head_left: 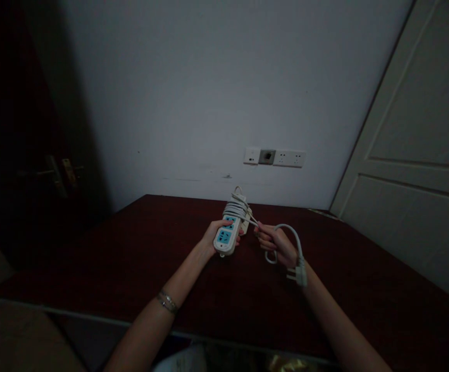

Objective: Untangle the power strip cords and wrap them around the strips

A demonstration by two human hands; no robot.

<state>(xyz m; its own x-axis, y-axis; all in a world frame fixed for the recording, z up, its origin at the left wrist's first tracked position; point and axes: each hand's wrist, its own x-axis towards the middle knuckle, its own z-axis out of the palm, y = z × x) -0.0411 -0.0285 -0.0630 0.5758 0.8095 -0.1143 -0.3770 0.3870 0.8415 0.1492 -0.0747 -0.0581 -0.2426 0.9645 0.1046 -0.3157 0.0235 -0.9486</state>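
A white power strip [229, 245] with blue socket faces is tilted up over the dark red table, gripped around its near half by my left hand [212, 235]. Several turns of its grey-white cord [235, 208] wrap the far half. My right hand [276, 243], to the right of the strip, is closed on a stretch of the cord that runs taut from the wraps. The loose end of the cord loops over the right wrist, and its plug [300, 274] hangs there with the prongs pointing left. A pale tag-like piece [246, 223] shows behind the strip, partly hidden.
The dark red table [142, 248] reaches to a pale wall. Wall sockets [289, 158] sit low on that wall, above the table. At the right stands a white panelled door [414, 206]; at the left is a dark door with a metal handle [56, 175].
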